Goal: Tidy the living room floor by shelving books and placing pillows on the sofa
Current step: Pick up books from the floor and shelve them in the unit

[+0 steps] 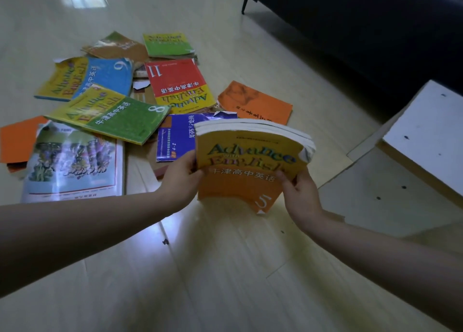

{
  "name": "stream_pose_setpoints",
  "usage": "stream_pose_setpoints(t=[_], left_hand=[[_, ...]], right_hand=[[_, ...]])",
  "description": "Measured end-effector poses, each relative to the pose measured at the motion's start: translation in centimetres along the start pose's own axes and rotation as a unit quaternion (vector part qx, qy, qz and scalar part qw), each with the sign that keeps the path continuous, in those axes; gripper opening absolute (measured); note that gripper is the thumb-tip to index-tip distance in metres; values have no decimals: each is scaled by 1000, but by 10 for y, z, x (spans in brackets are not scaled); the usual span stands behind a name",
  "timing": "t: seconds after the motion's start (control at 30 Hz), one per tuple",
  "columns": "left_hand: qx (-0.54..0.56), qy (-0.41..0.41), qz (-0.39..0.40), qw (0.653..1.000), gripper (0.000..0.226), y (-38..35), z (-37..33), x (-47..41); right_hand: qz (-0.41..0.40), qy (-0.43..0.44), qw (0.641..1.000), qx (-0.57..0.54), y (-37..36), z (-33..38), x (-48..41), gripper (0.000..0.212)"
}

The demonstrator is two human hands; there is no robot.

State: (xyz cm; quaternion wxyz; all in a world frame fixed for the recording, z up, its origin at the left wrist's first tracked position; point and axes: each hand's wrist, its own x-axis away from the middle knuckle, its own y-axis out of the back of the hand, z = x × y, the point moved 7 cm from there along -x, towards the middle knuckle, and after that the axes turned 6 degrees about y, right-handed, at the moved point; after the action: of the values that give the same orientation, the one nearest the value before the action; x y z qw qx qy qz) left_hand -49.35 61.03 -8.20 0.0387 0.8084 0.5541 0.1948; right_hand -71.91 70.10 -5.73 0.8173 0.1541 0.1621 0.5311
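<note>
Orange and yellow, the textbook marked 5 (248, 161) is sitting in the middle of the frame, its cover facing the camera and its thick block of pages curling at the top. The left grip (185, 179) is clasping its left edge, thumb on the cover and fingers hidden behind. The right grip (300, 194) is pinching the right edge the same way, so both are holding the one book. Its lower corner is hanging close to the pale wooden floor (200, 269); whether it is touching cannot be told.

Behind it, from the centre out to the left of the frame, other books are lying scattered and overlapping on the floor. A blue-violet book (175, 136) is lying just behind the held one. A green book marked 8 (112, 114) is resting partly over a large picture book (75, 161) at lower left. Further up, a blue book marked 9 (92, 77) and a red book marked 11 (175, 83) are lying side by side. An orange book (255, 101) is lying apart to the right of them.

A dark sofa (363, 31) is filling the upper right. White boards (426, 131) are lying at the right edge.
</note>
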Motion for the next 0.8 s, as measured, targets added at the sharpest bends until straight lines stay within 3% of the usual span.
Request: stream_pose_setpoints(t=[0.23, 0.4, 0.6, 0.8], left_hand=[[-18, 17, 9, 1000, 54, -1, -9, -6], [-15, 41, 4, 999, 33, -4, -3, -6], [-5, 46, -13, 999, 38, -10, -3, -4], [-96, 19, -60, 993, 39, -6, -11, -1]], right_hand=[[16, -42, 998, -52, -8, -7, -7, 29], [19, -87, 994, -57, -15, -19, -7, 31], [16, -123, 990, -60, -22, -25, 3, 39], [20, -108, 994, -22, -19, -27, 2, 41]])
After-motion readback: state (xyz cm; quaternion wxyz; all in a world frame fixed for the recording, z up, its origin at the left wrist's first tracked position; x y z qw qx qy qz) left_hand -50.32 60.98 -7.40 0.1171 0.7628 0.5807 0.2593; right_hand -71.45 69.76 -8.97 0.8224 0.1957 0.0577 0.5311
